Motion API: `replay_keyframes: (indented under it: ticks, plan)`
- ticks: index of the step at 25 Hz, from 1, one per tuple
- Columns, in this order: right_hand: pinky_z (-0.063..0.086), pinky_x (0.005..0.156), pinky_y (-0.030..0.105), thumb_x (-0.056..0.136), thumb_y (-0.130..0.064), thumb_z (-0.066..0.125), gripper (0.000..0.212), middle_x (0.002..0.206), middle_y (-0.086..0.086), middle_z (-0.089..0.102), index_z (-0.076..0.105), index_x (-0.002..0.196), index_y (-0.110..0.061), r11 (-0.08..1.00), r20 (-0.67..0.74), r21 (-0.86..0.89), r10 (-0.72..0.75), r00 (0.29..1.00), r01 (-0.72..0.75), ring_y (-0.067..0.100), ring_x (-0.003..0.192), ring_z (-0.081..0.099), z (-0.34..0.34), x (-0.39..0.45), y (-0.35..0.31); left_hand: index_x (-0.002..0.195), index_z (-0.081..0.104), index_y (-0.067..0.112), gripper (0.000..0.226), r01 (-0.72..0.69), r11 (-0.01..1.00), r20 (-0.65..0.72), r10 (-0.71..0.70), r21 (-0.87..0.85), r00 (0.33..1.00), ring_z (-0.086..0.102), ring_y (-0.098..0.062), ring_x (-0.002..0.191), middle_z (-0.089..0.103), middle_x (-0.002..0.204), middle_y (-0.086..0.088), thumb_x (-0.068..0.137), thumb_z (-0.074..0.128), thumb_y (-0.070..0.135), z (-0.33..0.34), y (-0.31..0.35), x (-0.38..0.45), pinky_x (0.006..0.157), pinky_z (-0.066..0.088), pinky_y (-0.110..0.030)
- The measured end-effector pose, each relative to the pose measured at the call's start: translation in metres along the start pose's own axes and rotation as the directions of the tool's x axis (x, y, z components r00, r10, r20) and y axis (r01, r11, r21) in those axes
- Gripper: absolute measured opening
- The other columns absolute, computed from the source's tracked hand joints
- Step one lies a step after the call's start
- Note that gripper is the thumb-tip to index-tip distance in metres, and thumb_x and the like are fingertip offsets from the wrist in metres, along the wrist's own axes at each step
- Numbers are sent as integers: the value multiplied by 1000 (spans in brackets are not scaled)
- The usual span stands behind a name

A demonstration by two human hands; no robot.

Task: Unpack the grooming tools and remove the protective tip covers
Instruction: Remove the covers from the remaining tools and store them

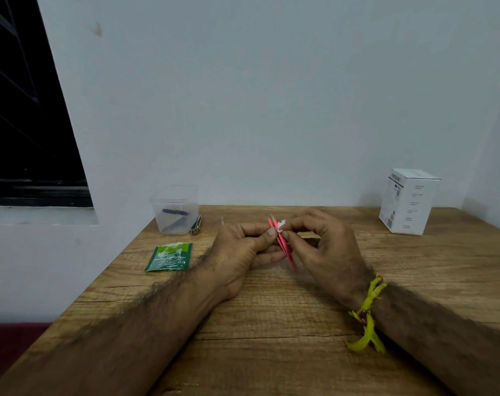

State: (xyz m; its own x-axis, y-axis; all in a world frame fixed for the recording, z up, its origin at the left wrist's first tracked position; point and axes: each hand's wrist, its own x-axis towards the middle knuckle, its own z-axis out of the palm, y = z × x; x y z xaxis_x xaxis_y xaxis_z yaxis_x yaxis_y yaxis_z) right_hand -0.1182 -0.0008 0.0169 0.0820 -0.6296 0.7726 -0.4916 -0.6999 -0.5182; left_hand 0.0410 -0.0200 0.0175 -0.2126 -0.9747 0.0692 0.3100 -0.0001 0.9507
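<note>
A: Entry. Step in hand: tip cover removal on the pink tweezers (283,244). Left hand (244,247) pinches the tweezers near the upper end, thumb and forefinger curled round the arms. Tool held above the tabletop (271,324), tilted, tips pointing away from the person.

B: Right hand?

A: Right hand (321,242) sits just to the right of the left, fingers curled, fingertips closed on a small white scrap (281,223) at the tip end. Judged to be the tip cover or a bit of wrapping; too small to tell which, or whether it is free of the tips.

B: Other tools?

A: Beyond the left hand: clear plastic container (174,210) with a dark tool inside, a metal nail clipper (196,225) just beside it. Green sachet (169,257) left of the left hand. White box (409,201) well off beyond the right hand.

B: Next move?

A: Judgement: steady left pinch, pull the scrap straight off along the tips, set it aside. Then the container's tool.
</note>
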Motion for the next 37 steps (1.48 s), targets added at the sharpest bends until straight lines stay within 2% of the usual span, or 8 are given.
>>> replay_keyframes:
  ticks: [6, 10, 21, 25, 28, 31, 35, 37]
  plan:
    - [57, 76, 43, 81, 3, 74, 10, 88, 1, 70, 77, 86, -6, 999, 14, -26, -18, 1000, 18, 14, 88, 67, 0, 0, 2, 101, 72, -7, 13, 8, 1000, -18, -8, -21, 1000, 73, -21, 73, 75, 85, -18, 93, 63, -2, 1, 2, 1, 71, 64, -30]
    - [56, 72, 42, 82, 0, 72, 9, 84, 1, 68, 76, 86, -8, 999, 55, -50, -10, 998, 13, 13, 85, 65, 0, 0, 2, 99, 71, -9, 12, 7, 999, -41, -9, -44, 999, 74, -19, 69, 75, 82, -17, 93, 62, -3, 1, 2, 1, 64, 63, -27]
    - [53, 69, 23, 83, -2, 73, 11, 82, -10, 66, 76, 86, -12, 997, 81, -73, -16, 997, 22, 7, 83, 63, 1, -2, 2, 95, 72, -6, 10, -2, 996, -82, -6, -90, 997, 75, -18, 67, 77, 81, -15, 93, 62, -3, 1, 4, 2, 61, 63, -26]
    - [57, 69, 30, 83, -2, 73, 12, 83, -11, 66, 76, 85, -13, 999, 58, -25, 30, 998, -29, 9, 83, 65, 0, -1, 2, 94, 72, -4, 10, 7, 996, -83, -14, -85, 996, 75, -16, 67, 77, 80, -13, 92, 63, -3, 1, 5, 2, 59, 61, -25]
    - [58, 66, 27, 82, -1, 73, 11, 82, -13, 65, 76, 84, -12, 1000, 88, -18, 15, 996, -13, 7, 81, 65, 2, -3, 1, 90, 72, -3, 10, -6, 997, -104, -2, -76, 995, 74, -14, 65, 75, 77, -13, 93, 62, -3, 2, 4, 2, 59, 62, -25]
    - [59, 62, 32, 83, -2, 74, 10, 81, -10, 65, 76, 84, -12, 999, 86, -13, 52, 995, -51, 9, 78, 65, 2, -4, 2, 90, 71, -4, 11, -26, 997, -128, 17, -72, 992, 72, -14, 66, 72, 81, -13, 94, 61, -3, 0, 4, 4, 62, 63, -26]
    - [59, 65, 30, 83, -4, 75, 10, 80, -9, 67, 77, 83, -14, 998, 124, 5, 68, 990, -70, 9, 79, 65, 0, -4, 0, 96, 70, -6, 11, -16, 995, -122, 4, -100, 992, 70, -12, 64, 68, 81, -13, 94, 60, -2, 0, 4, 5, 58, 61, -24]
    - [58, 66, 29, 83, -3, 75, 10, 81, -5, 68, 77, 82, -13, 996, 118, 25, 84, 989, -88, 11, 80, 66, 0, -3, 0, 97, 70, -6, 11, -20, 993, -118, 5, -120, 993, 68, -16, 71, 67, 83, -15, 94, 61, -2, -1, 5, 6, 58, 61, -24]
